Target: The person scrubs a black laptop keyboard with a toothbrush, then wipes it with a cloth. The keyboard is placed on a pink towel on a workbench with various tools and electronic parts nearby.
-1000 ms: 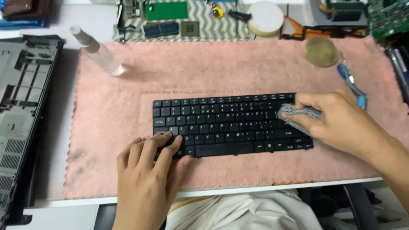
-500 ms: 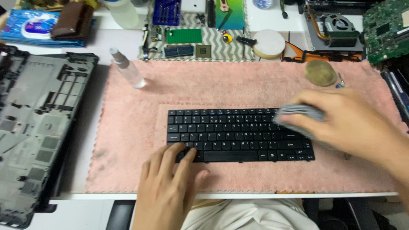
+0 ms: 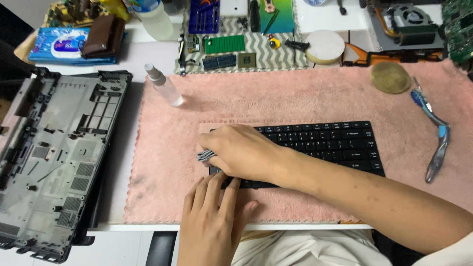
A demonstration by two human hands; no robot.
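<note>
Head view: blue rectangular wipes pack (image 3: 59,45) sits far from right hand (image 3: 241,150).

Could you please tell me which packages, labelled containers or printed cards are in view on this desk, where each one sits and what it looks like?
Wipes packet: far left corner, flat soft pack, blue with a white and pink label patch, brown wallet on it.
Large bottle: top edge, clear plastic, blue label band.
Spray bottle: on the pink mat's far-left corner, small, clear, unlabelled.
Card: top centre, rectangular, green fading to blue.
No screens.
</note>
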